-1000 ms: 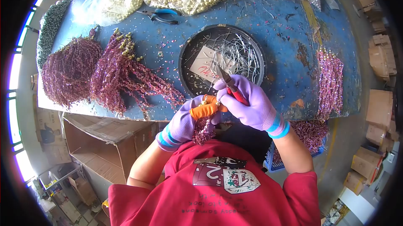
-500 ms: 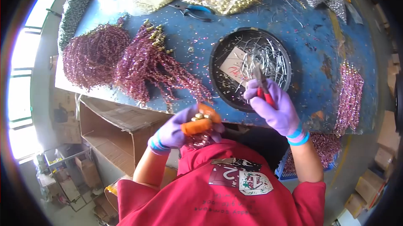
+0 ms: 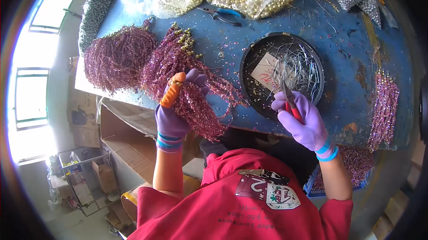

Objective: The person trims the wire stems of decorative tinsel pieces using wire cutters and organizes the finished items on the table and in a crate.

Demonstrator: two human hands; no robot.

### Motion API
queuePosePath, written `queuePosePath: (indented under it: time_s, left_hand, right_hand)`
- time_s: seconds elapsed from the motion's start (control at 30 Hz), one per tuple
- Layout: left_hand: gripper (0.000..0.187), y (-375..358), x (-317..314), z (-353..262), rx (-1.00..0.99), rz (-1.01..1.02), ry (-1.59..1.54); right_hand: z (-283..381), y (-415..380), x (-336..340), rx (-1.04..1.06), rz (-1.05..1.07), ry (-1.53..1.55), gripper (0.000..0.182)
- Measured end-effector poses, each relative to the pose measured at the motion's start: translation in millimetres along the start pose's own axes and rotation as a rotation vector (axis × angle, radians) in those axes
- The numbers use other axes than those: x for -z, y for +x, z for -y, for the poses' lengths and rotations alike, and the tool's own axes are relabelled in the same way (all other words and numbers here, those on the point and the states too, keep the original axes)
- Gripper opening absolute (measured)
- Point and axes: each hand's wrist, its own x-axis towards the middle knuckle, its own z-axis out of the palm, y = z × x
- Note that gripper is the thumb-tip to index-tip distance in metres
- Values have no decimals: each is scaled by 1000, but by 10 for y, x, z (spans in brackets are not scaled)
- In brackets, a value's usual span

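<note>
In the head view, you have a bunch of pink strands (image 3: 201,111) in your left hand (image 3: 174,117), to the left of the round black tray (image 3: 242,74). Your gloved fingers are closed on its beaded end, with orange covers (image 3: 170,96) on some of them, and the strands hang down towards the near edge of the table (image 3: 339,93). This looks like a moment of carrying or placing the bunch rather than working its end with a tool. Your right hand (image 3: 308,123) is wrapped around the red-handled pliers (image 3: 293,106), whose tips point over the near side of the tray; whether they grip anything, you cannot tell from here.

Inside the tray lie loose wire pieces (image 3: 306,68) and a card (image 3: 267,71). Left of the tray, a pink pile (image 3: 164,61) lies just behind your left hand, its strands reaching towards the rim, so moving the bunch calls for a firm hold on the beaded end and care that the loose strands do not tangle. Keeping the pliers apart from the bunch would help too. Beyond the tray, to its far left, are blue-handled pliers (image 3: 229,16); well to its right lie more strands (image 3: 384,108).
</note>
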Motion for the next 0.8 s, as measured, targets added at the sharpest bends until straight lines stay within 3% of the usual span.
queuePosePath:
  time_s: [0.13,0.2,0.23,0.3,0.37,0.43,0.47,0.5,0.57,0.6,0.77,0.8]
  left_hand:
    - [46,22,-4,18,-109,-5,208]
    - [31,34,-14,37,-309,-135,694]
    - [31,25,-5,-31,-313,-134,697]
    - [25,-12,4,-289,-66,60,-31]
    - [25,-30,-16,-494,-107,-21,74]
    - [23,-28,47,-688,-134,-158,389]
    - [19,-23,77,-698,-271,-213,797]
    - [19,37,78,-690,-274,-210,801]
    - [20,244,32,-640,-556,-382,1506]
    - [27,293,-52,-637,-489,-468,1545]
    - [33,664,-24,-557,-549,-360,1860]
    - [34,734,-6,-526,-408,-376,1980]
  right_hand:
    - [-42,22,8,57,12,1,34]
    - [-48,23,-1,109,19,-20,33]
    - [-23,8,-7,83,25,-10,33]
    - [24,-5,-10,65,27,7,33]
    - [51,-18,-4,-43,19,44,36]
    - [50,-15,-3,-47,14,37,35]
    - [50,-12,-7,-57,8,27,35]
    - [50,-12,-15,-52,8,30,35]
    - [56,-16,-30,-17,24,6,34]
    - [48,-18,-33,-14,22,7,34]
    - [28,-59,-22,68,36,-73,30]
    - [35,-65,-17,70,33,-74,30]
